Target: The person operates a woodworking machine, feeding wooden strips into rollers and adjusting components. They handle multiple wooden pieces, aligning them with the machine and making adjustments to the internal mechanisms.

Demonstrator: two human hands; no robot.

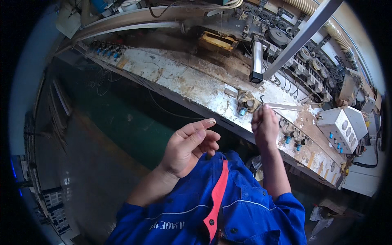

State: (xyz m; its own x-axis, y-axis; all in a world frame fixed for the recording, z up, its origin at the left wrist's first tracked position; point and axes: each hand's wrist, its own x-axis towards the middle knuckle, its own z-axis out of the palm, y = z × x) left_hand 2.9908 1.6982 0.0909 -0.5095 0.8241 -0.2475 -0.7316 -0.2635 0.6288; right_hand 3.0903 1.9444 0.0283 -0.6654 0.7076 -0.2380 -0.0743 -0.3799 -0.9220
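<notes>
My left hand is held in the air in front of my blue jacket. Its index finger is stretched out, and the thumb and other fingers are loosely bent. A small pale bit sits on the index fingertip; I cannot tell what it is. Over the near edge of the stained white machine bed, my right hand is closed. Whatever its fingers hold, if anything, is hidden. A thin flat strip extends right from beside its fingertips. Just left of that hand is a blue-tipped knob.
More blue knobs line the bed to the right, near a white control box. A grey metal post slants above the bed. Behind are rollers and a yellow tray. Green floor lies left.
</notes>
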